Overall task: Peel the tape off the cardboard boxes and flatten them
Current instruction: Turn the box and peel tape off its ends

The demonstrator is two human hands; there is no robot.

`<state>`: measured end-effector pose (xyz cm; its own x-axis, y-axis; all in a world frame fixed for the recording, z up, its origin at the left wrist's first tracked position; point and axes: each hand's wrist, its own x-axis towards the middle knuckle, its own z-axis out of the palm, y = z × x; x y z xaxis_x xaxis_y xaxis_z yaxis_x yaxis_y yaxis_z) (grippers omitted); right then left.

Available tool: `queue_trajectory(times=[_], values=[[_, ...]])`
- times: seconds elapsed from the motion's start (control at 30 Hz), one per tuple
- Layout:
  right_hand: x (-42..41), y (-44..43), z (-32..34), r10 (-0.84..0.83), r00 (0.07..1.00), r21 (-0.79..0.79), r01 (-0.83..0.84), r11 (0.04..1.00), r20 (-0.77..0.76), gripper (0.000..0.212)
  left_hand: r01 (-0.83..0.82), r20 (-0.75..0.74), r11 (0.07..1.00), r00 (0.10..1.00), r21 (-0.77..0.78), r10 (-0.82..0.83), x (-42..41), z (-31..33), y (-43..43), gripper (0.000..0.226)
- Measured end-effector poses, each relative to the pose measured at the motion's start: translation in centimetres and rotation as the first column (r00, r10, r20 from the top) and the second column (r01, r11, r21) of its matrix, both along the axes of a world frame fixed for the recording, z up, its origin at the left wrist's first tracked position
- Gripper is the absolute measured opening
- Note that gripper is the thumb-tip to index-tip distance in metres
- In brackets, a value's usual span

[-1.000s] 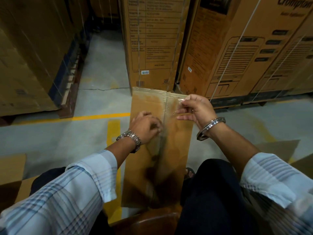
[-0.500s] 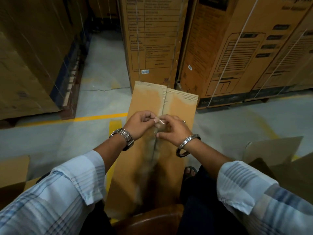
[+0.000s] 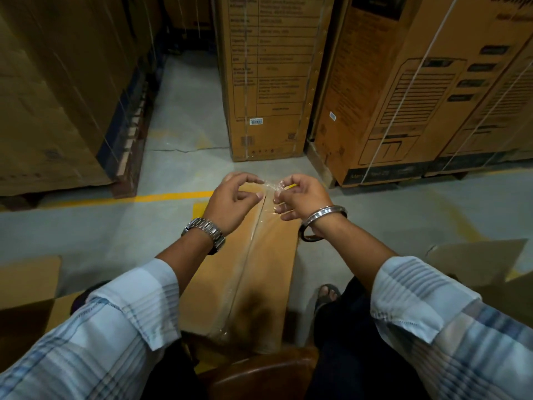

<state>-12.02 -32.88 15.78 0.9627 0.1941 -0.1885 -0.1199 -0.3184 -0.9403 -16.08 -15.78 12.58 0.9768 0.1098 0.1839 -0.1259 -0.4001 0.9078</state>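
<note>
Clear tape (image 3: 272,185) was pinched by both the left hand (image 3: 230,202) and the right hand (image 3: 302,197) at the far end of the cardboard box (image 3: 274,269), which lay lengthwise between the person's knees. The peeling step looked under way. The next move likely called for a steady pull back along the seam.

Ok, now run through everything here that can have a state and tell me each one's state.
Tape: far end lifted and crumpled, the rest stuck along the seam.
Cardboard box: between the legs, seam closed.
Right hand: pinches the tape.
Left hand: curled, fingertips at the tape; grip unclear.
Tall carton: upright, closed, strapped.
</note>
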Motion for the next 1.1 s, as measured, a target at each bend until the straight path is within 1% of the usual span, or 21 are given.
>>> queue_trajectory(times=[0.13, 0.2, 0.3, 0.37, 0.43, 0.47, 0.5, 0.53, 0.6, 0.63, 0.67, 0.73, 0.77, 0.8, 0.87, 0.9, 0.93, 0.97, 1.0, 1.03, 1.1], values=[[-0.2, -1.2, 0.0, 0.012, 1.0, -0.003, -0.012, 1.0, 0.015, 0.015, 0.15, -0.174, 0.988, 0.973, -0.04, -0.155, -1.0, -2.0, 0.0, 0.054], [-0.3, -1.6, -0.2, -0.007, 1.0, 0.021, 0.006, 1.0, 0.007, 0.014, 0.203, -0.237, 0.974, 0.946, -0.099, -0.221, -1.6, -2.3, -0.9, 0.063], [-0.4, -2.1, -0.6, -0.037, 0.999, 0.031, 0.037, 0.999, 0.003, 0.014, 0.213, -0.296, 0.963, 0.921, -0.167, -0.255, -2.2, -2.6, -1.9, 0.076], [-0.5, -2.2, -0.7, -0.039, 0.999, 0.052, 0.039, 0.998, -0.007, 0.014, 0.214, -0.331, 0.959, 0.905, -0.185, -0.266, -2.4, -2.8, -2.4, 0.082], [-0.5, -2.5, -1.0, -0.076, 0.997, 0.096, 0.079, 0.992, -0.033, 0.015, 0.176, -0.364, 0.964, 0.9, -0.198, -0.239, -2.6, -3.4, -2.5, 0.087], [-0.4, -2.7, -1.1, -0.104, 0.994, 0.111, 0.108, 0.988, -0.042, 0.015, 0.136, -0.382, 0.969, 0.901, -0.208, -0.209, -2.6, -3.6, -2.4, 0.086], [-0.3, -2.9, -1.4, -0.124, 0.991, 0.105, 0.128, 0.986, -0.043, 0.015, 0.103, -0.401, 0.972, 0.897, -0.212, -0.183, -2.7, -3.8, -2.1, 0.08], [-0.2, -3.0, -1.7, -0.126, 0.992, 0.072, 0.128, 0.989, -0.031, 0.015, 0.094, -0.42, 0.975, 0.891, -0.202, -0.173, -2.8, -4.0, -1.8, 0.066], [-0.4, -3.1, -2.7, -0.069, 0.998, -0.028, 0.069, 0.997, 0.005, 0.017, 0.121, -0.43, 0.979, 0.885, -0.166, -0.182, -3.1, -3.9, -1.4, 0.03], [-0.8, -3.1, -3.3, -0.015, 1.0, -0.078, 0.016, 0.997, 0.014, 0.023, 0.119, -0.419, 0.98, 0.891, -0.158, -0.176, -3.1, -3.8, -1.2, 0.016], [-1.1, -3.0, -4.1, 0.045, 0.999, -0.149, -0.041, 0.988, 0.024, 0.033, 0.104, -0.403, 0.983, 0.901, -0.152, -0.158, -3.1, -3.7, -1.1, 0.009], [-2.3, -2.7, -5.3, 0.193, 0.98, -0.333, -0.169, 0.928, 0.039, 0.055, 0.079, -0.385, 0.986, 0.913, -0.149, -0.132, -3.1, -3.6, -0.8, 0.008], [-3.0, -2.4, -5.9, 0.256, 0.966, -0.385, -0.226, 0.895, 0.027, 0.062, 0.075, -0.379, 0.985, 0.916, -0.153, -0.129, -3.1, -3.5, -0.7, 0.009], [-3.7, -2.0, -6.5, 0.299, 0.954, -0.403, -0.272, 0.874, 0.004, 0.067, 0.07, -0.374, 0.986, 0.919, -0.15, -0.122, -3.1, -3.5, -0.6, 0.01], [-4.8, -1.1, -7.9, 0.325, 0.945, -0.422, -0.303, 0.855, -0.02, 0.067, 0.058, -0.37, 0.993, 0.924, -0.108, -0.094, -3.1, -3.7, -0.2, 0.011], [-5.1, -0.6, -8.7, 0.312, 0.95, -0.44, -0.284, 0.852, -0.01, 0.06, 0.055, -0.364, 0.996, 0.928, -0.07, -0.077, -3.2, -3.9, 0.0, 0.013], [-5.3, -0.2, -9.4, 0.279, 0.96, -0.435, -0.252, 0.865, 0.0, 0.047, 0.056, -0.348, 0.998, 0.936, -0.021, -0.06, -3.2, -4.1, 0.2, 0.014], [-5.3, 0.2, -9.9, 0.216, 0.976, -0.374, -0.2, 0.906, 0.001, 0.031, 0.057, -0.316, 0.998, 0.948, 0.035, -0.043, -3.1, -4.2, 0.5, 0.015], [-5.3, 0.4, -10.1, 0.138, 0.99, -0.266, -0.142, 0.953, -0.034, 0.017, 0.055, -0.276, 0.994, 0.961, 0.091, -0.028, -3.1, -4.3, 0.8, 0.015], [-5.2, 0.6, -10.0, 0.076, 0.992, -0.158, -0.091, 0.983, -0.1, 0.012, 0.047, -0.237, 0.99, 0.971, 0.13, -0.015, -3.2, -4.4, 1.1, 0.014], [-5.0, 0.8, -9.7, 0.028, 0.972, 0.02, -0.024, 1.0, -0.233, 0.012, 0.028, -0.189, 0.986, 0.982, 0.162, 0.004, -3.5, -4.4, 1.5, 0.012]])
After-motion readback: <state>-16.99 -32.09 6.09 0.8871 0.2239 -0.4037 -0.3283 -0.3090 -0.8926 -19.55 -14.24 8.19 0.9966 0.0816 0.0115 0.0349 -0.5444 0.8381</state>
